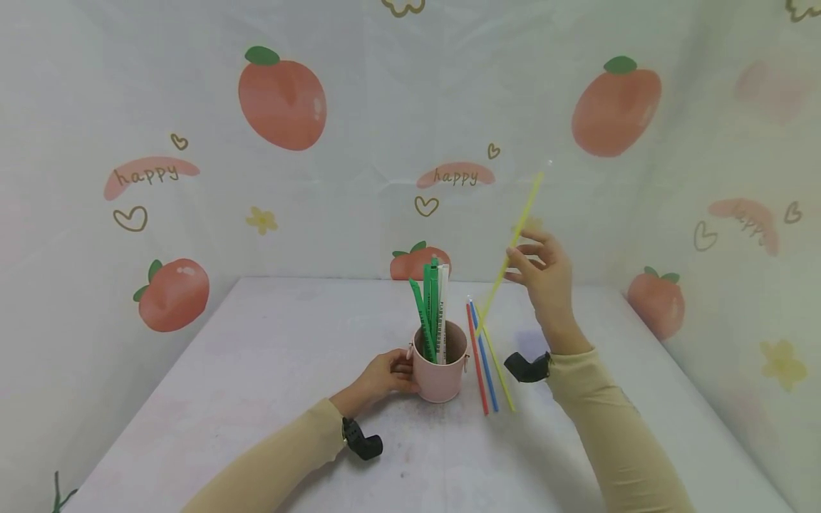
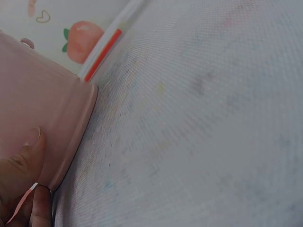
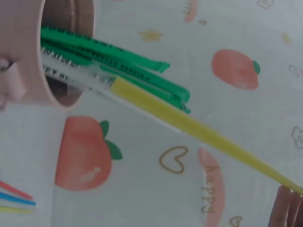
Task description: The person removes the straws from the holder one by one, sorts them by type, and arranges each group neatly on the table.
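My left hand [image 1: 383, 376] holds the left side of a small pink bucket [image 1: 437, 385] that stands on the table. Its thumb [image 2: 22, 163] lies against the bucket's wall in the left wrist view. Inside the bucket stand several green paper-wrapped straws [image 1: 431, 299] and a white-wrapped one [image 1: 442, 313]. Up to the right, my right hand [image 1: 545, 274] pinches a long yellow straw [image 1: 527, 208] in clear film near its middle, slanting down to the left. In the right wrist view, the lower end of this yellow straw [image 3: 189, 125] overlaps the wrapped straws near the bucket's mouth.
Right of the bucket, a red straw [image 1: 477, 365], a blue straw [image 1: 486, 372] and another yellow straw [image 1: 499, 370] lie side by side on the white table [image 1: 269, 356]. Behind is a white curtain [image 1: 359, 142] printed with red fruit.
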`<act>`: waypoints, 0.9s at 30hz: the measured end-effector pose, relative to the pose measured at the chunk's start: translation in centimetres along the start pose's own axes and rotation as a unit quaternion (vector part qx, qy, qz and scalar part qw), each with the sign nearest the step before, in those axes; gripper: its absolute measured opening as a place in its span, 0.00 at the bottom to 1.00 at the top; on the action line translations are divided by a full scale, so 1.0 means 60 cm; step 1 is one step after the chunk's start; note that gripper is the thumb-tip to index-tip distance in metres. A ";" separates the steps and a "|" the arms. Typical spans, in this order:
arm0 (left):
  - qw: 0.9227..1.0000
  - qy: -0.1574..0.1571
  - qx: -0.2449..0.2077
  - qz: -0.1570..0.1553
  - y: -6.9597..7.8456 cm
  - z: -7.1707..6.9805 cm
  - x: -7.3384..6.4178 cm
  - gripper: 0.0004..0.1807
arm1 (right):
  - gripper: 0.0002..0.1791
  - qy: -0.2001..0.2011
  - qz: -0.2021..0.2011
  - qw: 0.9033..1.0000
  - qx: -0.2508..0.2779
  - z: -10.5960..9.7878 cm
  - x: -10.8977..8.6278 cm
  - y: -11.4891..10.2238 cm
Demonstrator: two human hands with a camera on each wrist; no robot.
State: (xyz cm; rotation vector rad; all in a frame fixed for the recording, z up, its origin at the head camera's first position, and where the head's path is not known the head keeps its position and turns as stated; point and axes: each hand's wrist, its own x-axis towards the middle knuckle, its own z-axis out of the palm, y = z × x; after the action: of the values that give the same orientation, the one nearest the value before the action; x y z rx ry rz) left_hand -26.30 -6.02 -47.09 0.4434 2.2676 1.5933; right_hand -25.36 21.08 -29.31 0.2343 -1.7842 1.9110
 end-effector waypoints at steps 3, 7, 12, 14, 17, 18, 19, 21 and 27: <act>1.000 -0.001 0.000 0.000 0.001 0.000 0.000 0.30 | 0.16 0.003 0.023 1.000 0.003 -0.013 0.007 0.005; 1.000 -0.002 0.001 -0.001 0.001 -0.001 0.000 0.30 | 0.18 -0.001 0.055 0.998 -0.002 -0.028 0.015 0.017; 1.000 -0.003 0.003 -0.004 0.000 -0.002 -0.001 0.30 | 0.23 -0.016 0.089 0.995 -0.038 -0.044 0.021 0.034; 1.000 -0.002 0.003 -0.003 0.003 -0.001 -0.002 0.30 | 0.24 -0.020 0.099 0.993 -0.055 -0.049 0.023 0.044; 1.000 -0.003 0.002 -0.005 0.002 -0.001 -0.001 0.30 | 0.25 -0.020 0.112 0.991 -0.067 -0.056 0.026 0.063; 1.000 -0.004 0.001 -0.005 0.002 -0.001 -0.001 0.30 | 0.25 -0.019 0.118 0.990 -0.070 -0.058 0.027 0.070; 1.000 -0.004 0.002 -0.007 0.002 -0.001 -0.001 0.30 | 0.25 -0.016 0.123 0.990 -0.074 -0.060 0.028 0.077; 1.000 -0.008 0.004 -0.005 -0.001 -0.002 0.000 0.30 | 0.26 -0.015 0.131 0.988 -0.083 -0.063 0.029 0.091; 1.000 -0.006 0.001 -0.010 0.001 0.000 -0.002 0.30 | 0.26 -0.034 0.157 0.981 -0.106 -0.071 0.030 0.121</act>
State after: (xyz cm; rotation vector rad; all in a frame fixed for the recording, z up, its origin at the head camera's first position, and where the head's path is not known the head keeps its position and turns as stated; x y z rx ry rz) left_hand -26.21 -6.04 -47.04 0.4268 2.2575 1.5750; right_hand -29.40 25.62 -35.43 -0.0631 -2.1586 1.9164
